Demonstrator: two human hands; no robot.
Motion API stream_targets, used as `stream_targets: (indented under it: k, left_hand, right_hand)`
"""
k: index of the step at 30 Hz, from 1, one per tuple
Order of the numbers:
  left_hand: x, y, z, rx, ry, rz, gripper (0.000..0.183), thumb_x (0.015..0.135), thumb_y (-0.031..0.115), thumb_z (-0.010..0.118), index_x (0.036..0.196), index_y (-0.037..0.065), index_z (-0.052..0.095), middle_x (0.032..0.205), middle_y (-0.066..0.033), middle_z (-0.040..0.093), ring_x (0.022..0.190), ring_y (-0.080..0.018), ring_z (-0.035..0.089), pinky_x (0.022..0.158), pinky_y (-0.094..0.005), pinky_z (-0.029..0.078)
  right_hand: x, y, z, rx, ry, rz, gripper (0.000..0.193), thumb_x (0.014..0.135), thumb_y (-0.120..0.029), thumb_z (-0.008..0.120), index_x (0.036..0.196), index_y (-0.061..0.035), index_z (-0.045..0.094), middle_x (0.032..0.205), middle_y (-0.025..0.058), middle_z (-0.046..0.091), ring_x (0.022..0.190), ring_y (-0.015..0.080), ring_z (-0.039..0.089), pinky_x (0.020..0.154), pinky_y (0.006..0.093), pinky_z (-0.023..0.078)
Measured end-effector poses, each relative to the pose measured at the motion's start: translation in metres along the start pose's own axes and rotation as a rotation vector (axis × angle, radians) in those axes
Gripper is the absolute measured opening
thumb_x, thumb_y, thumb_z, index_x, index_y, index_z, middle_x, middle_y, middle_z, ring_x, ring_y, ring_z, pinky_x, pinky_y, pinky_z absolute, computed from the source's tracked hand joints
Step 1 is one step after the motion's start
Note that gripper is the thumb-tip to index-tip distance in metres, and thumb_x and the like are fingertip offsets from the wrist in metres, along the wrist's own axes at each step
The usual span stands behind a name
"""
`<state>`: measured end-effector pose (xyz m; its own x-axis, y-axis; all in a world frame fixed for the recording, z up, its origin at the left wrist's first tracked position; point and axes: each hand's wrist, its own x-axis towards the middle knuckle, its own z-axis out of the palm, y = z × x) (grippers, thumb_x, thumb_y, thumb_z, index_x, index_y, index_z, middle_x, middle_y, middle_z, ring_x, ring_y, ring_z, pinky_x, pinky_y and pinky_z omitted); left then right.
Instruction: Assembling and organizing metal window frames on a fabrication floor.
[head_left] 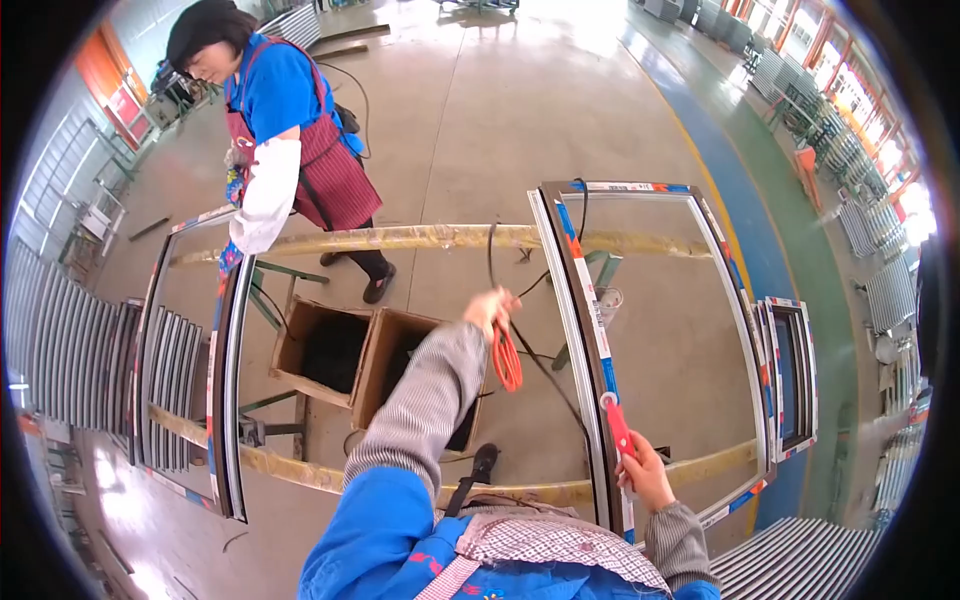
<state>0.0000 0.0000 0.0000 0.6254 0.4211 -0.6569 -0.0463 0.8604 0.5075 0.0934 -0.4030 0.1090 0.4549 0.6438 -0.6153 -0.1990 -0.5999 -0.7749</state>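
seating of black gasket strip [545, 372] into frame [590, 330] is judged partly done. frame lies on two yellowed rails [400, 238], at 3 o'clock of the cardboard boxes [330, 350]. right hand [645, 472] is closed on a red-handled roller [618, 425], pressed to the frame's left rail at 5 o'clock. left hand [490, 308] is raised, clamped on strip and red scissors [506, 358]. upper rail and far sides appear unfilled; strip not yet cut. a co-worker [280, 130] stands at 11 o'clock by a second frame [225, 380].

L hand [490, 310] raised, gripping orange-handled scissors [506, 358] & a black rubber strip [535, 360]. R hand [645, 475] presses a red-handled tool [617, 425] on the window frame [585, 300] near its front-left corner. Co-worker [275, 130] at 2nd frame [225, 370].
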Motion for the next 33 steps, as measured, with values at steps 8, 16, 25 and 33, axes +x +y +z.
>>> stream_targets:
  k: [8, 16, 25, 33]
  left_hand:
    - [-0.092, -0.185, -0.039, -0.059, -0.376, -0.485, 0.039, 0.093, 0.033, 0.043, 0.115, 0.002, 0.050, 0.093, -0.0071, 0.057, 0.051, -0.0077, 0.037, 0.046, -0.0212, 0.040]
    - [-0.137, -0.189, -0.044, -0.479, -0.316, -0.349, 0.034, 0.096, 0.028, 0.039, 0.119, 0.005, 0.049, 0.095, -0.0034, 0.059, 0.052, -0.0063, 0.045, 0.053, -0.0208, 0.048]
    - [-0.149, -0.061, -0.072, -0.300, 0.101, 0.399, 0.028, 0.087, 0.024, 0.049, 0.109, 0.007, 0.052, 0.060, 0.0009, 0.043, 0.046, -0.0092, 0.041, 0.043, -0.0235, 0.038]
    - [-0.253, 0.079, -0.079, -0.430, 0.180, 1.077, 0.034, 0.094, 0.019, 0.038, 0.126, 0.007, 0.043, 0.061, 0.0033, 0.039, 0.046, -0.0056, 0.030, 0.055, -0.0231, 0.036]
  right_hand:
    - [0.023, 0.037, 0.011, 0.209, 0.173, -0.083, 0.052, 0.087, -0.004, 0.044, 0.136, -0.0052, 0.027, 0.067, 0.0061, 0.056, 0.047, 0.0119, 0.051, 0.043, 0.0224, 0.044]
    - [0.069, 0.077, -0.002, 0.111, 0.163, -0.226, 0.049, 0.089, -0.010, 0.047, 0.135, -0.0133, 0.031, 0.067, 0.0049, 0.057, 0.045, 0.0105, 0.048, 0.038, 0.0204, 0.037]
    - [0.058, 0.048, 0.009, 0.099, 0.168, -0.234, 0.046, 0.089, -0.009, 0.048, 0.133, -0.0162, 0.037, 0.071, 0.0051, 0.059, 0.047, 0.0104, 0.049, 0.042, 0.0210, 0.039]
    - [0.068, 0.058, 0.003, 0.105, 0.139, -0.274, 0.047, 0.088, -0.008, 0.050, 0.133, -0.0140, 0.036, 0.070, 0.0053, 0.059, 0.049, 0.0110, 0.050, 0.042, 0.0221, 0.040]
